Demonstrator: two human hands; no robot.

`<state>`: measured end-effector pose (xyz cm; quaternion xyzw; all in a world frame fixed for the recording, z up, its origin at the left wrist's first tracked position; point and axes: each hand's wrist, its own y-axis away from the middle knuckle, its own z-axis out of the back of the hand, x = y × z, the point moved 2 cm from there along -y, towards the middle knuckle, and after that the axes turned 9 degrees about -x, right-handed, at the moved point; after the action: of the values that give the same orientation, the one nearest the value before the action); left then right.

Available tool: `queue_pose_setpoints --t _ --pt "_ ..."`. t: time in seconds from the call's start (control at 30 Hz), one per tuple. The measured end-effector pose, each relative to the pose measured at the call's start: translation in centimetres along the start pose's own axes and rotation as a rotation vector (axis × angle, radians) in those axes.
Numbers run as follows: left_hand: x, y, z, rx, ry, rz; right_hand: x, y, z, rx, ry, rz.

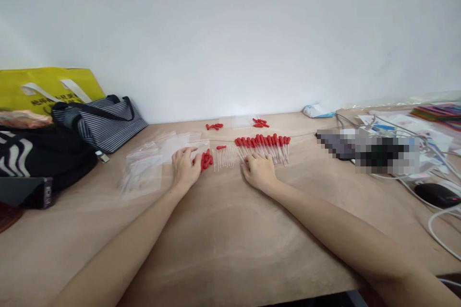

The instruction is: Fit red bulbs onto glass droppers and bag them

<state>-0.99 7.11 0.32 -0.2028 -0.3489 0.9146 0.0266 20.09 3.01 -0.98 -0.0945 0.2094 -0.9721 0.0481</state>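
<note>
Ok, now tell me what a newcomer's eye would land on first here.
Most likely the row of red-topped droppers at the middle of the table, with the right hand at its near side. Next would come the pile of loose red bulbs beside the left hand. After that, perhaps the bright yellow bag at the far left, behind a striped bag.

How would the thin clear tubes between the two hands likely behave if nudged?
The clear tubes look slim, so they are probably light. Lying side by side, they may roll and knock into one another. Being so thin, they might snap if pressed, though the picture cannot settle glass or plastic.
</note>
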Motion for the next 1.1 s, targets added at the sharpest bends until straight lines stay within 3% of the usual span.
queue_pose_setpoints --t 0.17,0.37,0.43,0.63,0.8,0.9,1.0,1.1 --pt "1.3 1.4 1.8 0.024 -0.045 -0.14 0.4 -0.6 -0.2 0.02 0.007 -0.071" --pt "-0.1 1.5 1.8 0.04 -0.06 -0.211 0.5 -0.7 0.5 0.113 0.062 -0.083" --pt "-0.8 0.4 1.2 0.074 -0.086 -0.216 0.3 -0.4 0.8 0.139 0.049 -0.076" --pt "-1.9 -4.2 -2.5 0.364 -0.127 -0.096 -1.1 0.7 1.3 0.103 -0.067 -0.074" --pt "-2.1 -5.5 -4.4 0.395 -0.107 -0.09 -1.3 0.9 1.0 0.019 -0.123 -0.087" --pt "-2.8 -5.0 -3.8 0.302 -0.096 -0.094 -0.9 0.8 0.7 0.037 -0.117 -0.094" --pt "-3.8 -3.2 -1.8 0.176 0.037 -0.157 -0.9 0.9 0.7 0.047 -0.092 -0.078" --pt "-4.4 0.1 0.4 0.264 0.234 -0.284 -1.6 1.3 0.8 0.051 -0.128 -0.033"
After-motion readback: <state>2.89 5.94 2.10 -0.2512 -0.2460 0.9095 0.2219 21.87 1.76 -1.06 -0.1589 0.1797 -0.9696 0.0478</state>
